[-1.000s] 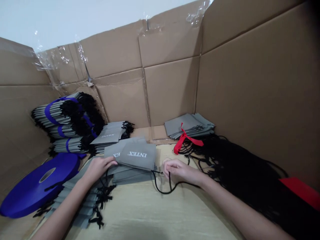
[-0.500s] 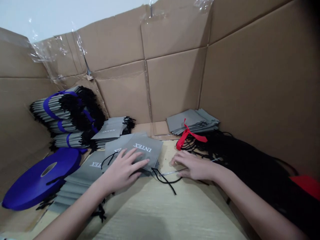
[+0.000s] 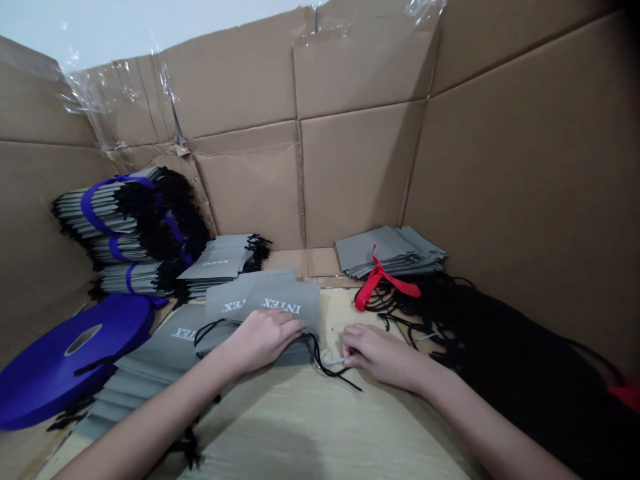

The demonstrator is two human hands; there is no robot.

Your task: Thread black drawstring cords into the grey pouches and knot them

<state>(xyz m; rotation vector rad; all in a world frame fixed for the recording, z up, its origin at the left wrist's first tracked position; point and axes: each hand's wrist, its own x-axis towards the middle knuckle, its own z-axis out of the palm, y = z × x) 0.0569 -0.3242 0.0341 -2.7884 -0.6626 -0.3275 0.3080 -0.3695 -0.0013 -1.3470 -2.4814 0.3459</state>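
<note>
My left hand (image 3: 270, 337) has its fingers closed at the lower edge of a grey INTEX pouch (image 3: 295, 300), beside the black cord (image 3: 325, 367) that trails to the right. My right hand (image 3: 363, 350) pinches a thin pale rod-like tool (image 3: 334, 362), whose far end lies near that cord. Under and left of the top pouch lie more grey pouches (image 3: 220, 300), with a black cord loop (image 3: 207, 328) across them.
Bundled pouches (image 3: 113, 210) and a blue ribbon roll (image 3: 75, 360) sit at left. A fanned pouch row (image 3: 135, 380) lies near my left forearm. Grey pouches (image 3: 380, 247), a red ribbon (image 3: 373, 283) and a black cord pile (image 3: 510, 353) are at right. Cardboard walls (image 3: 250, 187) surround the table.
My left hand has gone from spread fingers on the pouch to closed fingers at its edge. The fingers of my right hand have closed on the tool. The view has shifted slightly.
</note>
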